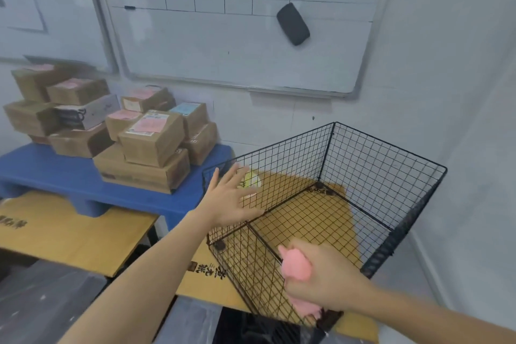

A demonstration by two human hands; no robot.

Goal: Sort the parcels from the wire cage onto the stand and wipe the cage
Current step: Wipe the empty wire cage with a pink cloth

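Whiteboard (pixel 237 36) on the back wall, ruled in a grid. Below it to the right is the wire cage (pixel 391 145): black mesh, open top facing up, standing on a cardboard sheet (pixel 69 234) over the desk. Its long axis runs from the person away toward the far right corner. No parcel visible inside, only bare mesh floor. To its left, the blue stand (pixel 42 170) carries the parcels (pixel 150 142), brown cartons with pink and blue labels, stacked. Sorting looks done; wiping reads as the step in hand.

Left hand (pixel 231 198): released, fingers spread, at the top of the cage's left wall. Touching or just short, cannot tell. Right hand (pixel 329 274): clenched round a pink cloth (pixel 297 262) at the cage's near end. It is the nearer hand to the mesh floor, which lies ahead of and below it.

Black eraser (pixel 293 24) on the board. Small pale-yellow thing (pixel 251 179) past the left fingers, behind the mesh; inside or outside, unclear.
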